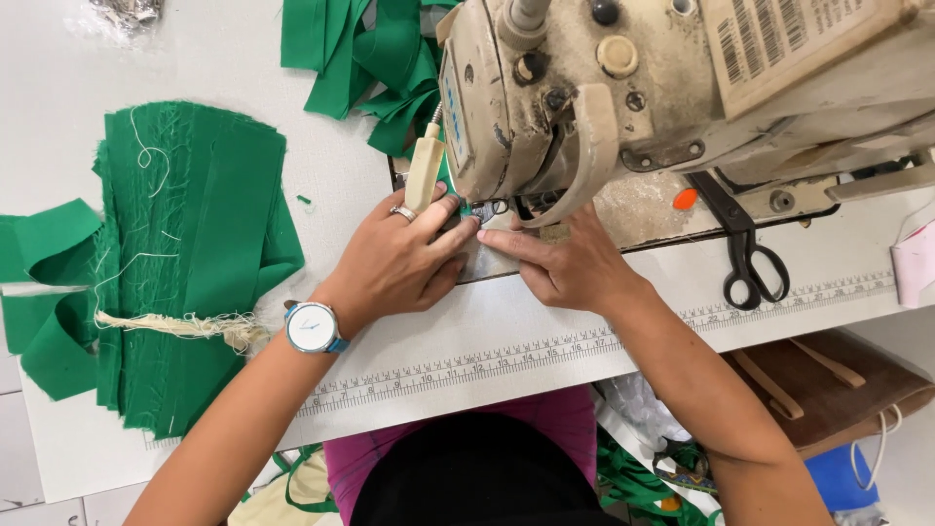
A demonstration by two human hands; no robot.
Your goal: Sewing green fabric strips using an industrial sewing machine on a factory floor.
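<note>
Nearest the camera, past the dark lap and pink cloth, the white table edge carries a printed measuring strip, and above it the two hands meet at the needle area. The left hand, with a blue-strapped round wristwatch and a ring, lies flat with fingers spread and pressed down; the right hand lies flat too, its forefinger stretched toward the left fingertips, so the hands sit close together, neither closed around anything. A sliver of green fabric peeks out between the fingertips under the worn cream sewing machine (most of the piece is hidden by the hands and machine head), so the seam looks to be in mid-run at best; how much is stitched cannot be told. To the left a stack of green fabric pieces with loose white threads lies flat, and farther back a heap of green strips lies tumbled. Black scissors rest to the right, untouched.
</note>
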